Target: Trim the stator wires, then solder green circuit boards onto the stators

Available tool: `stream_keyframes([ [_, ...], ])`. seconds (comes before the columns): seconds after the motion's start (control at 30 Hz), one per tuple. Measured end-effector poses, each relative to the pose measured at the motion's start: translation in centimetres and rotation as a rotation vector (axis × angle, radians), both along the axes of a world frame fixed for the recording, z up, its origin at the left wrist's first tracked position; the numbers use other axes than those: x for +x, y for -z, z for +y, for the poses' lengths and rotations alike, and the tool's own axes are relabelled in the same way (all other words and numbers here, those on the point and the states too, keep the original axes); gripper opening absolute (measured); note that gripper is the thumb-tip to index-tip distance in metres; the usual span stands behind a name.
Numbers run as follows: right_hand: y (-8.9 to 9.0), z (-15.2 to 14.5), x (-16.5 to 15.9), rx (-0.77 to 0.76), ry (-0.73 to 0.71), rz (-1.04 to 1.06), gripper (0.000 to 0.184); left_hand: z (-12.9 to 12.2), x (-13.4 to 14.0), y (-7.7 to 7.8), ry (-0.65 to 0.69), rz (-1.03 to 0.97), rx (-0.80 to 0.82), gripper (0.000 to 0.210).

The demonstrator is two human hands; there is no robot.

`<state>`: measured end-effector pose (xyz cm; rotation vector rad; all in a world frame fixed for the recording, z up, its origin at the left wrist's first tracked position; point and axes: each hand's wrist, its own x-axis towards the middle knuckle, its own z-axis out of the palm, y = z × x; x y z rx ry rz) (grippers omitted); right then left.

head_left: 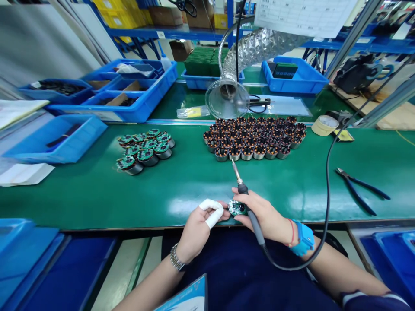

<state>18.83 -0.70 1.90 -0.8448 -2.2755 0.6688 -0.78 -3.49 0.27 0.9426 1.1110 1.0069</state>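
My right hand (264, 214) is closed around a soldering iron (254, 220), its metal tip pointing up and away toward the motor parts. The fingers of that hand also steady a small round green circuit board (236, 207) near the table's front edge. My left hand (201, 224), with white finger covers on thumb and forefinger, is pinched together at the board's left side. What it pinches is too small to make out. Several round metal stator cores with copper windings (247, 152) stand in rows beyond. To their left sits a group of motors topped with green boards (147, 156).
A clear extraction funnel (227, 98) on a foil duct hangs behind the cores. Blue-handled side cutters (359, 188) and a tape roll (324, 124) lie at right. Blue trays (61, 142) stand at left. The iron's black cable (328, 185) loops over my right forearm.
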Motion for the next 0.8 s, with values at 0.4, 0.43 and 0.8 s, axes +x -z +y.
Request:
stream_keyframes([
  [0.4, 0.0, -0.7, -0.8, -0.004, 0.111, 0.024, 0.045, 2.6, -0.4, -0.7, 0.178, 0.151, 0.133, 0.009],
  [0.43, 0.1, -0.8, -0.8, -0.004, 0.125, 0.027, 0.045, 2.6, -0.3, -0.6, 0.159, 0.131, 0.114, 0.010],
  [0.8, 0.4, -0.6, -0.8, 0.011, 0.129, 0.033, 0.046, 2.6, -0.2, -1.1, 0.116, -0.047, 0.001, 0.012],
])
